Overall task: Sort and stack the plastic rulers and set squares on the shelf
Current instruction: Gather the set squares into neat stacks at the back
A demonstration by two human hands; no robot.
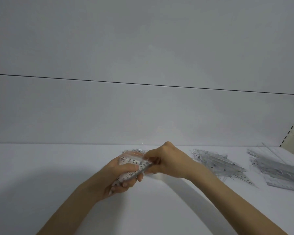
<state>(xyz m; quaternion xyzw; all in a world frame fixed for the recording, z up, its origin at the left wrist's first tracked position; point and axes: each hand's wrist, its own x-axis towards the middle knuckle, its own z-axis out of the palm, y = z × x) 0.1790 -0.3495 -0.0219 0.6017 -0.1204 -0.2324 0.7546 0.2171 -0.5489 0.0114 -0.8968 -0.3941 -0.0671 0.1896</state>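
The left hand [124, 177] and right hand [166, 160] clutch a clear, black-numbered bundle of set squares [134, 161]; to its right lie a pile [217, 164], then rulers [277, 170].

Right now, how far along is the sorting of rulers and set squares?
Partly done. On the shelf at right lie a loose set-square pile and a ruler stack. The left hand and right hand both grip a clear bundle, not yet placed; the set-square pile looks untidy.

Two bare forearms, slim and uncovered along their whole visible length, reach up from the lower edge of the frame to a left hand [123, 176] and right hand [166, 160] with short, plain fingernails
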